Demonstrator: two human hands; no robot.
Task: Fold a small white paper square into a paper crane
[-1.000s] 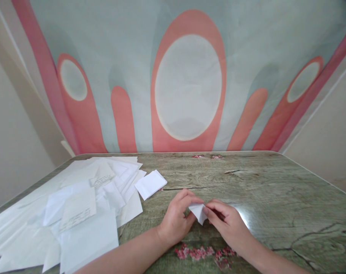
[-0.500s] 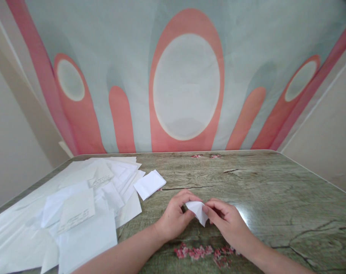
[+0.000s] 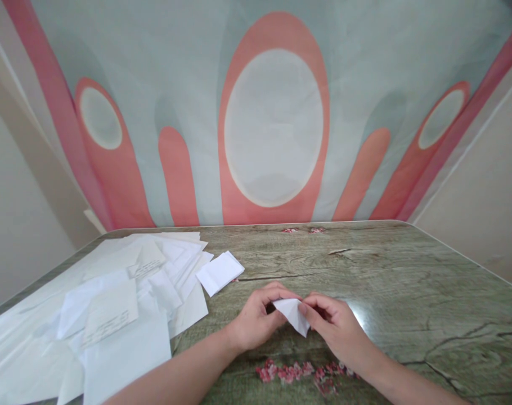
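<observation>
A small folded piece of white paper (image 3: 293,314) is held just above the table between both hands, its lower corner pointing down. My left hand (image 3: 262,315) pinches it from the left, with the forefinger along its top edge and the thumb beneath. From the right, my right hand (image 3: 332,323) grips its side, the thumb pressed on the near face. Some of the right fingertips are hidden behind the paper. Beyond my left hand lies a folded white paper packet (image 3: 220,273).
A loose, overlapping heap of white paper sheets (image 3: 129,360) covers the table's left side, some with printed lines. The wood-patterned table (image 3: 408,270) carries pink flower prints (image 3: 285,371). A backdrop (image 3: 197,56) with coral arches rises behind the far edge.
Both hands keep hold of the folded paper. Its lower corner has shifted slightly to the right, and the left fingers reach a little further over the top. The whole view has drifted slightly.
</observation>
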